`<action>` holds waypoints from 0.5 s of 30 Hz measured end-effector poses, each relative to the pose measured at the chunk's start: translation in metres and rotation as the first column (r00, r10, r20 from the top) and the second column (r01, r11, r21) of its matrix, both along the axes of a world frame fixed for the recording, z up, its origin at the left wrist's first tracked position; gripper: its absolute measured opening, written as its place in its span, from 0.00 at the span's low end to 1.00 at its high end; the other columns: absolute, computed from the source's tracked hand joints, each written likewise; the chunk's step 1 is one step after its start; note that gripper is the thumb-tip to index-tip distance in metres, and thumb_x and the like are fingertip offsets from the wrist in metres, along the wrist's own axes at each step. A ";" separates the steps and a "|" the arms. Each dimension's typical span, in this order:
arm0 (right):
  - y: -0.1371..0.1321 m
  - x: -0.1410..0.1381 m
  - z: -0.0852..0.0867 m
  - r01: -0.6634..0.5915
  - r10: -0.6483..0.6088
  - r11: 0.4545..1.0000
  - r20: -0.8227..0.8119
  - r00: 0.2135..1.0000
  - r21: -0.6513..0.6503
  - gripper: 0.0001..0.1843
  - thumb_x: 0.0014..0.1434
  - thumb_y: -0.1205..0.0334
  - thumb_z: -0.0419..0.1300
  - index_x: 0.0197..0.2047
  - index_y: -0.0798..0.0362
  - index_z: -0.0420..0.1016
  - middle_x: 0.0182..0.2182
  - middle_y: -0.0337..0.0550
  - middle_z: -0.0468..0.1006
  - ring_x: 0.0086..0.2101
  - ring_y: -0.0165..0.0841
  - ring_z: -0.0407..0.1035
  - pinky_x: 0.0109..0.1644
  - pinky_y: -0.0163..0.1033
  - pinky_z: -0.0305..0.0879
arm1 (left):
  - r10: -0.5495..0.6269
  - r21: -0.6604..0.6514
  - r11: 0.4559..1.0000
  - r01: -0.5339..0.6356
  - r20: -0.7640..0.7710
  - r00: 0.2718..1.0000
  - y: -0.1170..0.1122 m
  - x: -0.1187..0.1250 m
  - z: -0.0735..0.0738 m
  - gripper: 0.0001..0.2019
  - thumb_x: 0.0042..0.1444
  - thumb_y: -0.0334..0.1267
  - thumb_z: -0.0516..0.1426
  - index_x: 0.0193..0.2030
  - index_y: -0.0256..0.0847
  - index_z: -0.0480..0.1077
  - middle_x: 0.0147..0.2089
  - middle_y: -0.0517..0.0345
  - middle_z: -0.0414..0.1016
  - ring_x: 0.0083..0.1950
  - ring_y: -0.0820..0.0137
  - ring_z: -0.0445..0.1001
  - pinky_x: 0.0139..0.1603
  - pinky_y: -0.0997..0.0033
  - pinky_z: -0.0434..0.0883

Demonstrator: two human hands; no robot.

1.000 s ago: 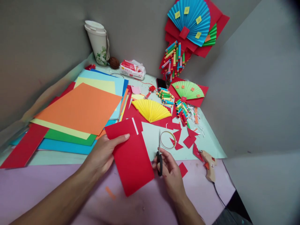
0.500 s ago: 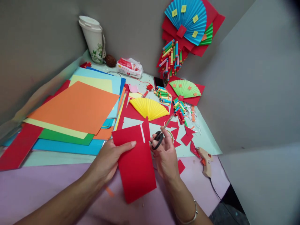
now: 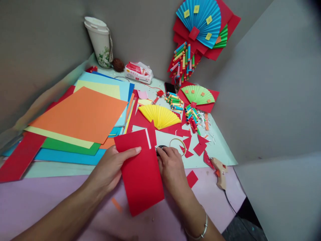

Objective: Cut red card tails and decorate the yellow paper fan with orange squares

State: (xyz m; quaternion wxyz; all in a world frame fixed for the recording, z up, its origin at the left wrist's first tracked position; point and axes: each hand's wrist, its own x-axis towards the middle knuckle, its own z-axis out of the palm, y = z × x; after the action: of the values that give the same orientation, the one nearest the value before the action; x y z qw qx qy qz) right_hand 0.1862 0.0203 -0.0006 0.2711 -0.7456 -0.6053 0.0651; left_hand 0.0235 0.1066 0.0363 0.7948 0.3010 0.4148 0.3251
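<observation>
My left hand grips a sheet of red paper by its left edge, thumb flat on the front and fingers behind. A narrow white strip runs down near the sheet's top, with a pointed red piece rising to its right. My right hand is closed round a pair of scissors beside the sheet's right edge. Only a bit of the black handles shows; the blades are hidden. Just beyond that hand lies a roll of tape. A yellow folded paper fan rests above the sheet.
At left lies a stack of coloured paper. A glue gun with its cord sits at right, near red scraps. Small paper rolls, a green fan, a tissue pack and a white cup stand farther back.
My right hand has turned over, so its back faces up and the scissors' blades have gone out of sight. The red sheet has shifted slightly left and up with my left hand.
</observation>
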 end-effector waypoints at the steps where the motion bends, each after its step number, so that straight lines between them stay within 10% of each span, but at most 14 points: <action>1: 0.000 0.001 0.003 0.011 -0.011 0.999 -0.023 1.000 0.042 0.18 0.65 0.68 0.52 0.51 0.51 0.79 0.46 0.54 0.78 0.47 0.47 0.68 0.54 0.55 0.62 | 0.004 0.002 1.000 -0.004 0.001 1.000 0.000 0.000 0.000 0.18 0.47 0.35 0.70 0.45 0.38 0.76 0.41 0.49 0.85 0.36 0.62 0.83 0.39 0.66 0.80; 4: -0.002 0.002 0.014 0.070 -0.030 0.992 -0.335 0.942 0.108 0.13 0.66 0.62 0.54 0.47 0.49 0.80 0.43 0.49 0.79 0.46 0.43 0.69 0.53 0.50 0.64 | -0.002 0.009 1.000 0.002 0.005 1.000 0.000 0.001 -0.001 0.17 0.47 0.35 0.70 0.45 0.38 0.76 0.41 0.49 0.85 0.36 0.61 0.83 0.38 0.66 0.80; 8: -0.001 -0.003 0.023 0.076 -0.088 0.996 -0.846 0.526 -0.056 0.12 0.62 0.52 0.61 0.43 0.50 0.79 0.39 0.43 0.80 0.40 0.38 0.73 0.45 0.42 0.70 | -0.053 -0.020 0.998 0.053 -0.008 0.999 -0.004 0.001 -0.001 0.17 0.47 0.36 0.69 0.44 0.37 0.77 0.40 0.47 0.85 0.34 0.58 0.83 0.36 0.63 0.80; 11: 0.002 -0.009 0.021 0.078 -0.121 0.992 -0.946 0.301 -0.102 0.14 0.58 0.49 0.65 0.38 0.51 0.78 0.34 0.40 0.81 0.35 0.35 0.73 0.40 0.39 0.71 | -0.075 -0.034 0.997 0.075 0.000 0.997 -0.007 0.003 0.000 0.20 0.46 0.36 0.69 0.47 0.37 0.76 0.42 0.44 0.85 0.36 0.55 0.84 0.35 0.62 0.80; 15: 0.003 -0.011 0.014 0.104 -0.119 0.989 -0.975 0.189 -0.100 0.13 0.57 0.50 0.67 0.34 0.51 0.77 0.30 0.38 0.80 0.30 0.32 0.72 0.37 0.37 0.70 | -0.074 -0.062 0.995 0.074 -0.006 0.997 -0.009 0.006 0.002 0.26 0.46 0.37 0.70 0.53 0.37 0.74 0.44 0.43 0.84 0.39 0.53 0.84 0.34 0.62 0.80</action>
State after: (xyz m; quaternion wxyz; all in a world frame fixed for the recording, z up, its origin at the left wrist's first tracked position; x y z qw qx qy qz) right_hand 0.1750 0.0229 0.0136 0.5922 -0.5790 -0.2410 0.5059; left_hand 0.0292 0.0979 0.0379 0.8136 0.2928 0.4162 0.2813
